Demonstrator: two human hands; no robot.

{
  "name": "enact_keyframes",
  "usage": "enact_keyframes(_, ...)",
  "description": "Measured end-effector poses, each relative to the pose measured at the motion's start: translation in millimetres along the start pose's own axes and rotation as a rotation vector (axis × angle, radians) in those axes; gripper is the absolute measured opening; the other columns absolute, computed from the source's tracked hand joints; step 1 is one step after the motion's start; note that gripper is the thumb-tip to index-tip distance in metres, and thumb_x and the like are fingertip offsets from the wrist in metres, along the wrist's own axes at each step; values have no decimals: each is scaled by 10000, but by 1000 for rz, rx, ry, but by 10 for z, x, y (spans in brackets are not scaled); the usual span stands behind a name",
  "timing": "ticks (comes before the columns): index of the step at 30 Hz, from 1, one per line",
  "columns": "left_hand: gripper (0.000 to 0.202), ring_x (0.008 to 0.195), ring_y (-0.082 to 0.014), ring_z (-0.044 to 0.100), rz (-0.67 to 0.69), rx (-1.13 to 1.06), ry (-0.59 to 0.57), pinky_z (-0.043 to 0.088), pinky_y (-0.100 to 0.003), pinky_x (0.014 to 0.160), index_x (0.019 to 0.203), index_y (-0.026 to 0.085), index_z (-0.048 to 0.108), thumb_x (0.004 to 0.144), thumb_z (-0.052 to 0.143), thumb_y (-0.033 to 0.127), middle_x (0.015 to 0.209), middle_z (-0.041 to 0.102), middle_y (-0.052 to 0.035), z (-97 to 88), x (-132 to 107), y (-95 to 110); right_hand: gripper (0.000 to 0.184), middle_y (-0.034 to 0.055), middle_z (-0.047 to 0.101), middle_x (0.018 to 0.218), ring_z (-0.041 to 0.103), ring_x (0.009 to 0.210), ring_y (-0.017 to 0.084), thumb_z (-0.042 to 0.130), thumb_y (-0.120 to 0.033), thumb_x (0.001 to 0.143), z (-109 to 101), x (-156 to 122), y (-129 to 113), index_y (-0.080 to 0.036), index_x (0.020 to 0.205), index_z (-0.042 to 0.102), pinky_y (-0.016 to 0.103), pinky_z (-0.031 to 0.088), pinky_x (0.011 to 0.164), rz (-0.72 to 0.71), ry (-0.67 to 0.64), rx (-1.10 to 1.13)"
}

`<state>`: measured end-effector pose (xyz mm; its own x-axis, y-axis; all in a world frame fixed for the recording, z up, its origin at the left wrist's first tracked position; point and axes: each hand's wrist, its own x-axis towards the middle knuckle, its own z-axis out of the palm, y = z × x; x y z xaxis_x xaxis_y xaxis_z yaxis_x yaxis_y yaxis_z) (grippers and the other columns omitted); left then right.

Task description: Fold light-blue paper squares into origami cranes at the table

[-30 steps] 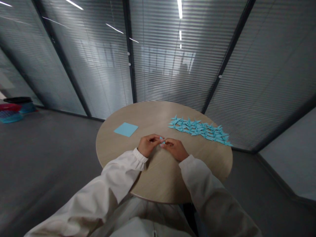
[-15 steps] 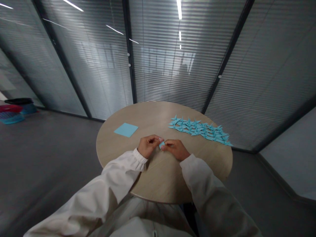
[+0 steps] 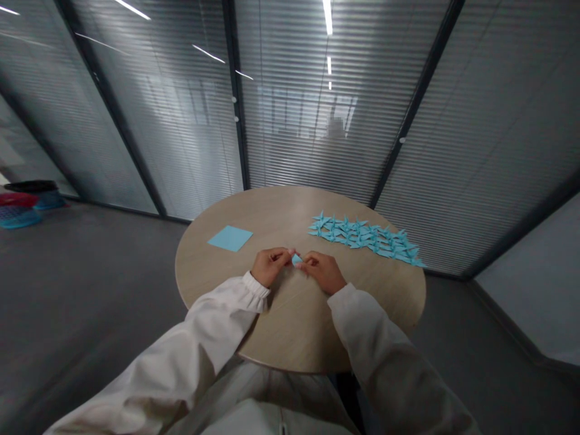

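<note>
My left hand (image 3: pixel 269 266) and my right hand (image 3: pixel 322 271) meet over the middle of a round wooden table (image 3: pixel 299 326). Both pinch a small folded piece of light blue paper (image 3: pixel 296 259) between their fingertips. The fingers of both hands are curled closed around it, and most of the paper is hidden by them. Both arms wear pale long sleeves.
A flat square sheet of blue paper (image 3: pixel 230 238) lies on the table to the left. Several folded blue paper cranes (image 3: pixel 365 237) lie in rows at the right rear. Glass walls with blinds stand behind. Coloured baskets (image 3: pixel 20 202) sit on the floor far left.
The hands stay together in the same place; the fingers have shifted slightly on the small blue paper. Nothing else on the table has moved.
</note>
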<state>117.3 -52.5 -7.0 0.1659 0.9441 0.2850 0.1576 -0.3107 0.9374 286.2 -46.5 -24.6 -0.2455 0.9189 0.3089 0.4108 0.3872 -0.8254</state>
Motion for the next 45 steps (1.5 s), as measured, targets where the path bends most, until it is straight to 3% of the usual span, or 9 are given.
enact_keyframes(4, 433, 632, -144, 583, -32, -49, 0, 480, -229, 629, 708, 116, 700, 695, 572, 530, 659, 660, -52, 17, 10, 4, 276, -67, 481, 440, 445, 418, 77, 642, -398, 668, 10, -2, 12, -193, 575, 482, 191, 346, 462, 37, 119, -8)
enact_keyframes(7, 432, 663, -162, 598, -48, -78, 1, 490, -239, 639, 665, 117, 697, 670, 592, 537, 678, 671, -60, 27, 9, 33, 269, -62, 484, 428, 456, 405, 76, 610, -384, 695, 3, -10, -6, -192, 564, 475, 188, 359, 456, 42, 66, 28)
enact_keyframes(14, 410, 654, -173, 598, -70, -102, 10, 500, -261, 648, 597, 113, 679, 640, 620, 516, 616, 644, -30, 12, 25, 31, 165, -6, 622, 619, 598, 582, 127, 604, -328, 698, 15, 7, 9, -179, 738, 547, 238, 476, 568, 95, -2, 275)
enact_keyframes(23, 359, 679, -181, 609, -18, -41, 38, 501, -281, 699, 666, 123, 699, 681, 604, 468, 627, 659, -19, -2, 38, -31, 401, 31, 643, 799, 601, 694, 130, 691, -372, 630, 47, 9, -45, -163, 944, 555, 259, 482, 663, 81, -37, 309)
enact_keyframes(33, 406, 734, -180, 620, -38, -143, 65, 511, -268, 702, 698, 123, 709, 641, 636, 518, 736, 691, -47, -1, 46, 10, 346, 13, 615, 725, 590, 657, 130, 654, -370, 665, 17, -3, -77, -164, 928, 569, 241, 461, 599, 73, -79, 400)
enact_keyframes(45, 459, 758, -183, 624, -29, -109, 88, 513, -267, 716, 769, 113, 717, 661, 613, 546, 819, 704, -75, -35, 59, -31, 385, 58, 653, 821, 613, 694, 137, 573, -396, 735, -22, -17, -116, -153, 1032, 572, 249, 462, 614, 63, -174, 435)
